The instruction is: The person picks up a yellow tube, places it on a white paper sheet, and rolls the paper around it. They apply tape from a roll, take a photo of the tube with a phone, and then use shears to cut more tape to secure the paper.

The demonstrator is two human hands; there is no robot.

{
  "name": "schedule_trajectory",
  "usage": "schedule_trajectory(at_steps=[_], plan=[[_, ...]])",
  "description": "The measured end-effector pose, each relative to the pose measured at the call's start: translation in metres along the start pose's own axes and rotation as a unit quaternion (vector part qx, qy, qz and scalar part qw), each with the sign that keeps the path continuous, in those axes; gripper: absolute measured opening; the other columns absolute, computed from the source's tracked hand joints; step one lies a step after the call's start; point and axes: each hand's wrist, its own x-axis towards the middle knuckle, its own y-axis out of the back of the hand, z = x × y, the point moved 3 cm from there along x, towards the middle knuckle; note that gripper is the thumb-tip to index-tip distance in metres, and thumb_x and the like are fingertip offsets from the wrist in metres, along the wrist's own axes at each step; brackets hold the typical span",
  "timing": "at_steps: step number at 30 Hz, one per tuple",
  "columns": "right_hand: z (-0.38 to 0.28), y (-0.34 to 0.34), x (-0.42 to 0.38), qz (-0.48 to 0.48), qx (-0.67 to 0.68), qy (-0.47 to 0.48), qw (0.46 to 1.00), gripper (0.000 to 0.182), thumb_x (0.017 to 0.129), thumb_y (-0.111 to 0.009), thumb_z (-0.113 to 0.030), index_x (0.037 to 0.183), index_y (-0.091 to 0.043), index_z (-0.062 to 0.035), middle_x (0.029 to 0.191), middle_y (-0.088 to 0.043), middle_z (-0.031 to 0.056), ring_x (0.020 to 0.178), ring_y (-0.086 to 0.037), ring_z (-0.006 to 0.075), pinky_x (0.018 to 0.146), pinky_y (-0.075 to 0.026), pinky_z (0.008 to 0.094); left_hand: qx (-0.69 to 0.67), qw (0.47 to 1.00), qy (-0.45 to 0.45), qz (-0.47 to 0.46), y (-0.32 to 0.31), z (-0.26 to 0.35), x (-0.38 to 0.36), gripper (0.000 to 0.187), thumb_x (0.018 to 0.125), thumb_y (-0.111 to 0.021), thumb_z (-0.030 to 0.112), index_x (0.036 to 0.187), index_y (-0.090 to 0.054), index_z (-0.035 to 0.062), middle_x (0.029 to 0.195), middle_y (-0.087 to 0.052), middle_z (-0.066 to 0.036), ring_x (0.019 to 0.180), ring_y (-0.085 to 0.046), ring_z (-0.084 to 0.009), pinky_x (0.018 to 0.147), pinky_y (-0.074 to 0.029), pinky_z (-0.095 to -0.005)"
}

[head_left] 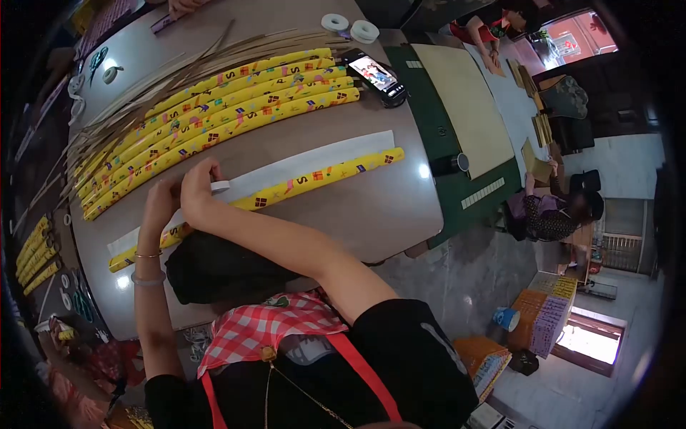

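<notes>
In front of me lies a long strip of yellow printed wrapping paper (pixel 314 176), with its white underside (pixel 307 155) showing along the far edge. My right hand (pixel 202 179) is over the paper, fingers curled around a small white roll of tape (pixel 220 186). Close beside it, my left hand (pixel 165 198) bends down at the paper, its fingers closed. The right hand and wrist partly cover it, so what its fingertips hold is hidden. A dark cloth-like shape (pixel 214 268) sits between my arms at the table's near edge.
Several yellow wrapped rolls (pixel 236 118) lie beyond the paper, beside thin brown strips (pixel 143 89). A lit phone (pixel 373 75) and white tape rolls (pixel 364 31) are at the back. A dark cup (pixel 451 165) stands on a green mat (pixel 446 193). Other people work nearby.
</notes>
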Motion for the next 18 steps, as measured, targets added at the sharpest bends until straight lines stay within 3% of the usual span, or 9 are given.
schedule_trajectory(at_steps=[7, 9, 13, 16, 18], plan=[[-0.007, -0.006, 0.008, 0.005, -0.014, -0.031, 0.999, 0.018, 0.075, -0.054, -0.018, 0.087, -0.065, -0.0110, 0.079, -0.062, 0.0033, 0.068, -0.057, 0.0178, 0.056, -0.036, 0.0351, 0.035, 0.998, -0.038, 0.020, 0.003, 0.013, 0.000, 0.014, 0.065, -0.062, 0.001, 0.078, -0.058, -0.0042, 0.068, -0.056, -0.021, 0.062, -0.060, -0.0278, 0.056, -0.043, -0.0337], [-0.010, -0.010, 0.014, 0.004, -0.011, -0.028, 1.000, 0.018, 0.075, -0.055, -0.020, 0.087, -0.065, -0.0109, 0.079, -0.061, 0.0034, 0.068, -0.056, 0.0182, 0.058, -0.036, 0.0359, 0.042, 0.998, 0.004, -0.039, 0.009, 0.029, -0.003, 0.020, 0.073, -0.058, 0.004, 0.092, -0.060, -0.0031, 0.080, -0.059, -0.023, 0.077, -0.062, -0.0280, 0.063, -0.044, -0.0360], [-0.004, -0.007, 0.011, -0.028, 0.003, -0.005, 1.000, 0.017, 0.074, -0.057, -0.020, 0.085, -0.062, -0.0081, 0.074, -0.055, 0.0056, 0.069, -0.052, 0.0207, 0.061, -0.036, 0.0409, 0.020, 0.998, 0.045, -0.041, 0.015, 0.053, -0.007, 0.019, 0.071, -0.060, 0.004, 0.090, -0.060, -0.0022, 0.078, -0.059, -0.022, 0.074, -0.062, -0.0257, 0.062, -0.044, -0.0355], [0.017, 0.001, -0.006, 0.012, 0.053, -0.029, 0.998, 0.026, 0.075, -0.058, -0.032, 0.087, -0.065, -0.0099, 0.079, -0.059, 0.0043, 0.072, -0.055, 0.0194, 0.064, -0.036, 0.0395, 0.027, 1.000, 0.006, -0.014, 0.006, 0.032, -0.001, 0.022, 0.064, -0.065, 0.003, 0.084, -0.059, -0.0033, 0.071, -0.060, -0.019, 0.064, -0.062, -0.0252, 0.058, -0.045, -0.0314], [0.027, -0.001, 0.000, 0.005, 0.184, 0.000, 0.983, 0.038, 0.077, -0.055, -0.042, 0.087, -0.065, -0.0075, 0.079, -0.059, 0.0091, 0.075, -0.057, 0.0227, 0.065, -0.038, 0.0412, 0.027, 0.999, -0.045, -0.014, -0.002, 0.009, 0.004, 0.023, 0.062, -0.067, 0.003, 0.083, -0.060, -0.0028, 0.069, -0.061, -0.016, 0.063, -0.062, -0.0232, 0.057, -0.046, -0.0310]])
